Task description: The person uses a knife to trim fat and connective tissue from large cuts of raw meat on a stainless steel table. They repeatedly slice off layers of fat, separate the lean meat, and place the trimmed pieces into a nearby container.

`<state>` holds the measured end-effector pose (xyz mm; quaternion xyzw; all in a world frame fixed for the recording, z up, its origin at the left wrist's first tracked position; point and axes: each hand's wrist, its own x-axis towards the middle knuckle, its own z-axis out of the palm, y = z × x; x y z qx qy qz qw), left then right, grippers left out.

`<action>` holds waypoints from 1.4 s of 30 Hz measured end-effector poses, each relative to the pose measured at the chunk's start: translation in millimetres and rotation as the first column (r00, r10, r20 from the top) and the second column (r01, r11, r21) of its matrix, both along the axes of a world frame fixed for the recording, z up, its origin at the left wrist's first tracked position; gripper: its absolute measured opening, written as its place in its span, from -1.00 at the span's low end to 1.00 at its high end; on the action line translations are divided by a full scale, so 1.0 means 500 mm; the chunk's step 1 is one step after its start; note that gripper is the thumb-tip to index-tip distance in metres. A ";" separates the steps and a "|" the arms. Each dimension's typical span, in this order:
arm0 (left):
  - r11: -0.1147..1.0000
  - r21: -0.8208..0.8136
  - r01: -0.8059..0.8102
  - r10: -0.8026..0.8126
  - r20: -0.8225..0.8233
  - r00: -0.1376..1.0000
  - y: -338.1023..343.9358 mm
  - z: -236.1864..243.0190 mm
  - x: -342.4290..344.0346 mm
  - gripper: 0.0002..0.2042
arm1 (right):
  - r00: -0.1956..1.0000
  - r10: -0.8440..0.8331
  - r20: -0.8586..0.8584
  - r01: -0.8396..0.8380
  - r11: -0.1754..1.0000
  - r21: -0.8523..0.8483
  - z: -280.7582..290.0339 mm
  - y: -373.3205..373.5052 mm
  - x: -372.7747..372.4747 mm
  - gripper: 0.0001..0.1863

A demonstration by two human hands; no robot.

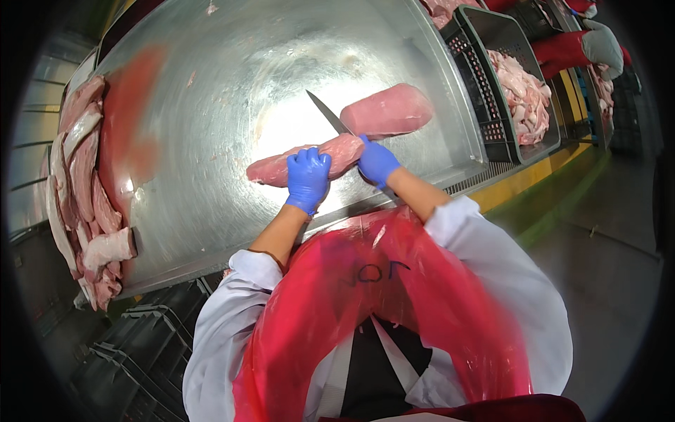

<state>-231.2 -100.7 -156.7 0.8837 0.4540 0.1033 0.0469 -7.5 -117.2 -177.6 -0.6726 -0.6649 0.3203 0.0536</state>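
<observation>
A long piece of raw meat (271,167) lies across the metal table in front of me. My left hand (308,174), in a blue glove, presses down on its middle with the fingers curled over the top. At the meat's right end is my right hand (377,163), also gloved in blue and closed on a knife. The knife's blade (325,109) points away and to the left, beyond the meat; its handle is hidden by the hand and meat. Just past the knife, a second, thicker piece of meat (388,110) rests on the table.
Several strips of meat (88,190) are heaped along the left edge of the steel table (204,211). A dark perforated crate (485,105) of meat trimmings (522,98) stands at the right. Black crates (144,344) sit below left. Another person's gloved hand (602,48) shows at upper right.
</observation>
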 end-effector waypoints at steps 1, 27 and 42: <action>0.997 -0.024 -0.071 0.071 0.017 0.997 0.015 0.002 -0.009 -0.73 | 1.000 -0.005 0.016 0.006 1.000 -0.009 0.007 0.032 -0.012 -0.68; 0.410 -0.464 0.785 0.830 0.546 -0.111 0.354 0.340 0.271 -0.35 | 0.828 -0.324 -0.458 0.402 0.912 0.082 0.118 -0.281 0.514 -0.61; 0.883 -0.418 0.214 -0.022 0.418 0.908 0.549 -0.035 0.493 -0.33 | 0.810 -0.370 -0.455 0.427 0.904 0.027 0.120 -0.284 0.627 -0.54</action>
